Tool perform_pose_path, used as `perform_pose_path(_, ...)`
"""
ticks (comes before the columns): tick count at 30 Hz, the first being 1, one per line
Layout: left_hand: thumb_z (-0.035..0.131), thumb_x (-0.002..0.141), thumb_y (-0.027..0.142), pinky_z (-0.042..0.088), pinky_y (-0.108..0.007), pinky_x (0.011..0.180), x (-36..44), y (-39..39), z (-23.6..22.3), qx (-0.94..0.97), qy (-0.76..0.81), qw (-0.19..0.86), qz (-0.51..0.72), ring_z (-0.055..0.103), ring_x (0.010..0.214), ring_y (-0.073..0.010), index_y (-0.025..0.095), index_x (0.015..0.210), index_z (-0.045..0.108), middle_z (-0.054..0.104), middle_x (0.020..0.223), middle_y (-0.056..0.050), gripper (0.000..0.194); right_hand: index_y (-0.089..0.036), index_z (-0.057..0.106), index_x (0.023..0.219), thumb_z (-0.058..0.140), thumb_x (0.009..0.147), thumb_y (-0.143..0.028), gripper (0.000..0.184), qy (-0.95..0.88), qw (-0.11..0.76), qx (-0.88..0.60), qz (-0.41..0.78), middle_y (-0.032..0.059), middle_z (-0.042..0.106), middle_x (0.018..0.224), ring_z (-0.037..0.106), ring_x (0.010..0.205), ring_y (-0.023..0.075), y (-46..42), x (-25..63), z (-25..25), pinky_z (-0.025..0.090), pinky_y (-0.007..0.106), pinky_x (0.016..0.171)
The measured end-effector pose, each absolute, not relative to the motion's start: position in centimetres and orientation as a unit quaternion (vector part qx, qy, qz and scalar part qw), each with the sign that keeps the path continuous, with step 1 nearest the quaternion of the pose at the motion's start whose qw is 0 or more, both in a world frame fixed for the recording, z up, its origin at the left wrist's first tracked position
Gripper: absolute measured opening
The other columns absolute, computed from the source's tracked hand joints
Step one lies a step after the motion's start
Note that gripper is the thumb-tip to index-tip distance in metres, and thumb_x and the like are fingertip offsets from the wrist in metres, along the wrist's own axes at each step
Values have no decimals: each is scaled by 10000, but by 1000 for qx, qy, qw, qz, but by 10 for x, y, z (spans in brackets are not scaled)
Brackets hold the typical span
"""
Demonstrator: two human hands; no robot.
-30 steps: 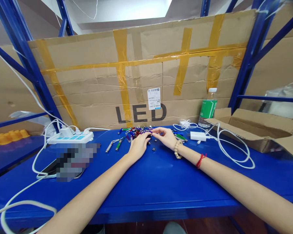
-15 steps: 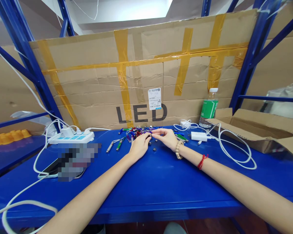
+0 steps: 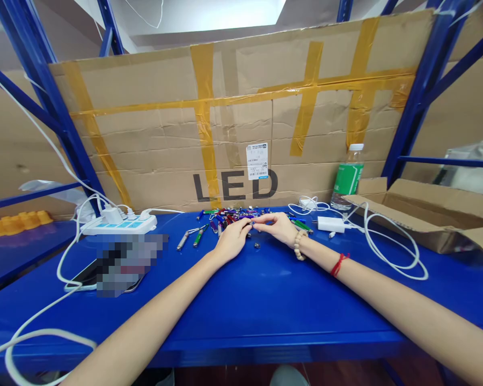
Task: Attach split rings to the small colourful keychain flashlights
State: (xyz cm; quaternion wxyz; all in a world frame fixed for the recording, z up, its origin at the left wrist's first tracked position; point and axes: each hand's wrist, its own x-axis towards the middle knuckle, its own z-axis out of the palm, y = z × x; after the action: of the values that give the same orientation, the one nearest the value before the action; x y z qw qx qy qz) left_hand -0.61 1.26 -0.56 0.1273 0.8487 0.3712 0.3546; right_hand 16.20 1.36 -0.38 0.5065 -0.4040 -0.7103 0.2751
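Bluish and too small to identify, a tiny piece [image 3: 253, 223] sits pinched between the fingertips of left hand [image 3: 232, 239] and right hand [image 3: 280, 229], apparently steadied for fine work, beside coloured tubes [image 3: 227, 217] heaped, likely for easy reach, near the desk's [image 3: 241, 300] back edge.

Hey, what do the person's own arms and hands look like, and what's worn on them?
No gloves or sleeves show. The right hand has a beige bracelet of round beads at its wrist; a thin red cord circles the right forearm. The left hand and left forearm show nothing worn.
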Motion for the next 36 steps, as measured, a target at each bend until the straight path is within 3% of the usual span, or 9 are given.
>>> perform_pose_path(15,300,876,257,407,-303,843,-8,13,-10,871,332,137,334,539,939,-172,203,1049,491,593,999,-51,263,-134,696,739,698,583,-354,270,-732,504,-391,240,66,677,758,602,707,169,17,168,-5,471,303,676)
perform_pose_path(25,289,882,267,421,-274,751,-9,3,-3,880,349,140,290,558,871,-166,210,1015,480,602,977,-36,239,-170,672,602,710,564,-428,264,-768,496,-358,190,43,652,674,585,656,157,15,170,-4,463,293,637)
perform_pose_path(36,325,867,249,434,-290,729,-9,5,-7,882,348,122,292,573,845,-178,202,971,449,602,946,-45,168,-155,666,599,674,623,-361,207,-772,468,-393,176,31,640,634,571,613,141,6,166,1,443,261,597)
